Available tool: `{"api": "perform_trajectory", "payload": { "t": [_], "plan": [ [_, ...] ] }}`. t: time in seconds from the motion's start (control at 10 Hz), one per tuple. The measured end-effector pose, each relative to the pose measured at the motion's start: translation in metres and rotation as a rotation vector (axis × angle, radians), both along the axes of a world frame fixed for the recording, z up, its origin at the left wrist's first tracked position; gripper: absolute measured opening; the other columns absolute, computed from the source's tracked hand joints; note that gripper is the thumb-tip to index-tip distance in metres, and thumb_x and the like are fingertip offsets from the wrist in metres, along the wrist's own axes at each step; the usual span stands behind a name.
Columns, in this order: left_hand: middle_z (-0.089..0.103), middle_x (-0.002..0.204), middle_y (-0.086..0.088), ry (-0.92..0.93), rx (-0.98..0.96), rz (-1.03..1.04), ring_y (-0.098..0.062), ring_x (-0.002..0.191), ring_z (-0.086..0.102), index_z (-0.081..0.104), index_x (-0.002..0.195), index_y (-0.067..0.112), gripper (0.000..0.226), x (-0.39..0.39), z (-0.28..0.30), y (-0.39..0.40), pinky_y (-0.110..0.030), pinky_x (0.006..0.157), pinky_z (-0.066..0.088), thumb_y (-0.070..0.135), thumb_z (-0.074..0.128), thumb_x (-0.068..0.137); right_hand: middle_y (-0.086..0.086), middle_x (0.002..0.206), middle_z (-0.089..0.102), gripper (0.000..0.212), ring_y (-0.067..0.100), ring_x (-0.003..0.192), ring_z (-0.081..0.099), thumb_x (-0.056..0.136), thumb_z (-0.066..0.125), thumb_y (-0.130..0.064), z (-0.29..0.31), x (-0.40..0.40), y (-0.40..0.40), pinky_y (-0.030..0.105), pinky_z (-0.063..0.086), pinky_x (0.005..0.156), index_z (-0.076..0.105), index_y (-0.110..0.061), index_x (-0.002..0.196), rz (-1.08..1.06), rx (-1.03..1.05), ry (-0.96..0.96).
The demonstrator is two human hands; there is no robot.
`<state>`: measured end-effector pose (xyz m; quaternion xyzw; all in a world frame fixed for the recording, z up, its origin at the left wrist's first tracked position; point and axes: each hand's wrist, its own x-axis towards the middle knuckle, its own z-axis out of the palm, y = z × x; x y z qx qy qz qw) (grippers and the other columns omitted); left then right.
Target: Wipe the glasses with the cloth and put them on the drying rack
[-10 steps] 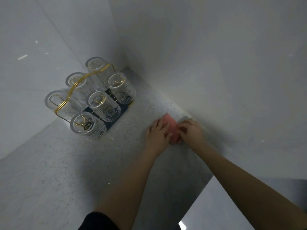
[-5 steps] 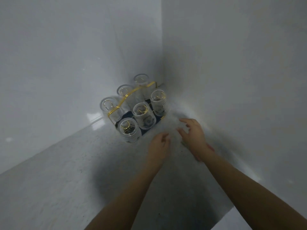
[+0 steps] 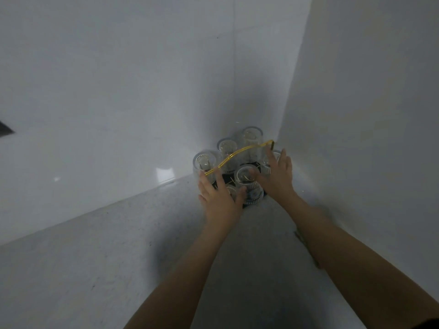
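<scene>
Head view, only one I have. Dim and a bit soft.

Drying rack (image 3: 240, 160): gold wire frame with an arched gold handle on a dark base, tucked into the far corner of the speckled grey stone table (image 3: 99, 257). I count six clear ribbed glasses on it, upside down over the pegs. Back row by the wall: left glass (image 3: 204, 162), middle glass (image 3: 227, 148), tall rear glass (image 3: 251, 136). Front row: centre glass (image 3: 247, 179) fully visible, the other two mostly hidden behind the hands.

Left hand (image 3: 218, 200): at the near-left end of the rack, fingers spread and fairly straight, laid over the front-left glass (image 3: 231, 189), fingertips up by the handle's left end. Reads as relaxed and resting, not gripping; I can't confirm actual contact from this angle.

Right hand (image 3: 278, 176): at the right side of the rack, fingers extended, index near the handle's right end, thumb reaching toward the centre glass. It covers most of the front-right glass (image 3: 267, 166). Also unclenched, nothing held in it.

Hands are apart, one each side of the rack, centre glass between them. Both forearms bare.

Cloth: can't see it in this frame.

Room: glossy pale wall panels (image 3: 118, 91) meet at the corner right behind the rack, light reflections on the left panel low down. Hand shadows fall on the table below the arms.
</scene>
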<state>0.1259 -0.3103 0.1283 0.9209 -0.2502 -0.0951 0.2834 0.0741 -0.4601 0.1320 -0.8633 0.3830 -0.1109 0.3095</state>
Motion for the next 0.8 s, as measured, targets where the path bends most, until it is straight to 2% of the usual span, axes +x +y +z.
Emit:
{"api": "perform_trajectory", "payload": {
  "t": [0.1, 0.2, 0.3, 0.4, 0.5, 0.6, 0.7, 0.8],
  "plan": [
    [-0.021, 0.159, -0.023, -0.009, -0.11, -0.04, -0.042, 0.149, -0.006, -0.013, 0.153, 0.014, 0.099, 0.013, -0.007, -0.002, -0.056, 0.119, 0.021, 0.054, 0.053, 0.092, 0.022, 0.155, -0.008, 0.111, 0.04, 0.142, -0.005, 0.057, 0.016, -0.091, 0.0, 0.007, 0.0, 0.051, 0.008, 0.113, -0.002, -0.03, 0.148, -0.016, -0.038, 0.045],
    [-0.03, 0.159, -0.011, 0.001, -0.178, -0.105, -0.048, 0.147, 0.008, -0.03, 0.146, 0.029, 0.098, 0.027, -0.013, -0.001, -0.054, 0.117, 0.027, 0.067, 0.041, 0.09, 0.018, 0.155, -0.013, 0.096, 0.038, 0.142, -0.009, 0.075, 0.04, -0.073, 0.0, 0.01, 0.003, 0.054, 0.008, 0.112, -0.001, -0.028, 0.149, -0.033, -0.021, 0.062],
    [-0.041, 0.153, 0.007, -0.063, -0.198, -0.159, -0.052, 0.132, 0.041, -0.041, 0.136, 0.045, 0.092, 0.046, -0.021, -0.001, -0.057, 0.111, 0.036, 0.083, 0.022, 0.081, 0.02, 0.154, -0.014, 0.087, 0.04, 0.142, -0.008, 0.083, 0.046, -0.063, 0.001, 0.017, 0.008, 0.057, 0.011, 0.11, 0.003, -0.026, 0.149, -0.058, -0.044, 0.082],
    [-0.045, 0.151, 0.009, -0.064, -0.162, -0.173, -0.053, 0.125, 0.047, -0.043, 0.133, 0.048, 0.092, 0.063, -0.027, -0.003, -0.058, 0.107, 0.04, 0.087, 0.018, 0.077, 0.021, 0.154, -0.015, 0.085, 0.041, 0.141, -0.008, 0.083, 0.044, -0.063, 0.001, 0.025, 0.009, 0.058, 0.01, 0.11, 0.005, -0.025, 0.149, -0.08, -0.046, 0.094],
    [-0.04, 0.155, 0.002, -0.037, -0.123, -0.186, -0.051, 0.133, 0.04, -0.039, 0.138, 0.042, 0.095, 0.068, -0.026, -0.001, -0.058, 0.107, 0.04, 0.083, 0.025, 0.081, 0.021, 0.153, -0.016, 0.085, 0.042, 0.141, -0.009, 0.083, 0.042, -0.065, 0.001, 0.027, 0.011, 0.058, 0.01, 0.11, 0.006, -0.026, 0.149, -0.092, -0.045, 0.11],
    [-0.036, 0.156, -0.006, -0.016, -0.062, -0.195, -0.046, 0.143, 0.027, -0.033, 0.145, 0.028, 0.096, 0.069, -0.023, -0.003, -0.058, 0.108, 0.039, 0.067, 0.037, 0.091, 0.02, 0.153, -0.018, 0.083, 0.041, 0.141, -0.012, 0.084, 0.042, -0.064, 0.002, 0.025, 0.009, 0.058, 0.008, 0.11, 0.004, -0.028, 0.149, -0.066, -0.023, 0.115],
    [-0.031, 0.158, -0.015, 0.002, 0.014, -0.18, -0.042, 0.15, 0.005, -0.022, 0.151, 0.017, 0.095, 0.064, -0.01, -0.002, -0.057, 0.113, 0.032, 0.059, 0.041, 0.094, 0.016, 0.155, -0.018, 0.081, 0.041, 0.14, -0.017, 0.085, 0.041, -0.064, 0.008, 0.02, 0.01, 0.058, 0.003, 0.111, 0.003, -0.031, 0.148, -0.041, 0.018, 0.115],
    [-0.023, 0.16, -0.02, 0.032, 0.082, -0.143, -0.043, 0.149, -0.007, -0.012, 0.154, 0.011, 0.089, 0.059, 0.004, -0.003, -0.054, 0.119, 0.017, 0.057, 0.037, 0.096, 0.01, 0.156, -0.015, 0.077, 0.04, 0.14, -0.017, 0.086, 0.041, -0.063, 0.009, 0.014, 0.011, 0.058, 0.0, 0.112, 0.007, -0.033, 0.148, -0.021, -0.037, 0.099]
  ]
}}
